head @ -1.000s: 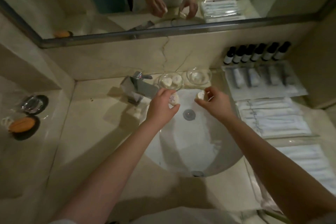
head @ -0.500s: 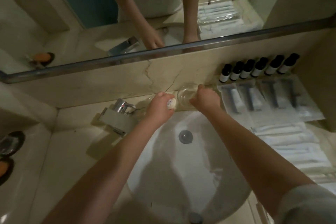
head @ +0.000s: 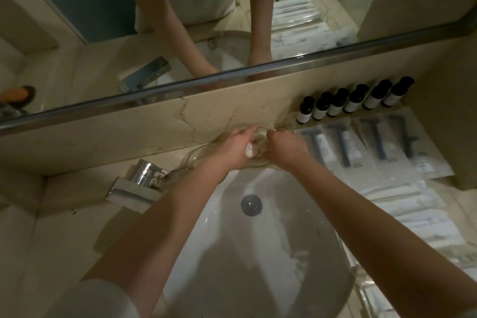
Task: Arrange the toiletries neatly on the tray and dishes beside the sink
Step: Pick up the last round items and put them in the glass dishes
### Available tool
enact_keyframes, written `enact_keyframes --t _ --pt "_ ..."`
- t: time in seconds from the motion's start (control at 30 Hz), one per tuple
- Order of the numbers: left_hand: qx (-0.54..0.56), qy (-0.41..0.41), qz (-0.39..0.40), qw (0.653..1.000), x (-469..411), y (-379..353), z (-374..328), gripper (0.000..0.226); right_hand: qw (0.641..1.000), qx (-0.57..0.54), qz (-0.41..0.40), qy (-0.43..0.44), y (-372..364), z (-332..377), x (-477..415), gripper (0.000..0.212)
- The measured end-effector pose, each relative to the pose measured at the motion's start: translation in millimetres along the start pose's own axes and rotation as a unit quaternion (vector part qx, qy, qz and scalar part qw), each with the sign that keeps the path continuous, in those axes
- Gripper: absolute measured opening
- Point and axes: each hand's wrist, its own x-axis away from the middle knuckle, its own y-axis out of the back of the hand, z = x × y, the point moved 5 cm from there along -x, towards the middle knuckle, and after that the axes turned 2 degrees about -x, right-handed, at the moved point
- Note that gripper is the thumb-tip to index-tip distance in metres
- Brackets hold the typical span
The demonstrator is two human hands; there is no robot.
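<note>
Both hands are at the back rim of the sink, over two clear glass dishes. My left hand (head: 236, 148) pinches a small round white soap (head: 251, 151) with print on its wrapper, held over the gap between the dishes. The left glass dish (head: 196, 160) shows beside my left wrist. The right glass dish (head: 256, 162) is mostly covered by my hands. My right hand (head: 285, 148) has its fingers curled down onto that dish; whatever is inside them is hidden.
Several small dark bottles (head: 356, 103) line the wall at right, with sealed razor packets (head: 387, 147) on a tray in front and white wrapped packets (head: 413, 214) nearer me. A chrome faucet (head: 139, 180) stands left of the white basin (head: 258, 253). A mirror runs above.
Both hands have moved from above the basin forward to the glass dishes by the wall. The white piece in my right hand is no longer visible. The view has tilted and come closer.
</note>
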Motion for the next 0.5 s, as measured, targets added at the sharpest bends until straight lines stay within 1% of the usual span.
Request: enact_keyframes --t 0.1,0.17,0.23,0.3,0.37,0.5 --pt "0.008 -0.007 -0.013 1.000 0 -3 1 0.077 1.000 -0.007 0.002 -0.006 -1 0 -2 0.038" --pt "-0.006 -0.004 -0.065 0.998 3 0 1 0.073 1.000 -0.023 0.008 -0.009 -3 0 -3 0.039" --pt "-0.031 0.021 -0.113 0.993 7 2 3 0.069 0.999 -0.033 0.015 -0.006 -4 -1 -5 0.043" --pt "-0.050 0.054 -0.114 0.991 9 -3 2 0.066 0.999 -0.039 0.020 0.001 -4 -1 -7 0.044" --pt "-0.067 0.081 -0.108 0.989 8 -8 0 0.064 0.999 -0.048 0.021 0.003 -4 -1 -8 0.040" --pt "-0.055 0.103 -0.127 0.985 5 -8 -2 0.053 0.999 -0.043 0.012 0.003 -4 -3 -10 0.031"
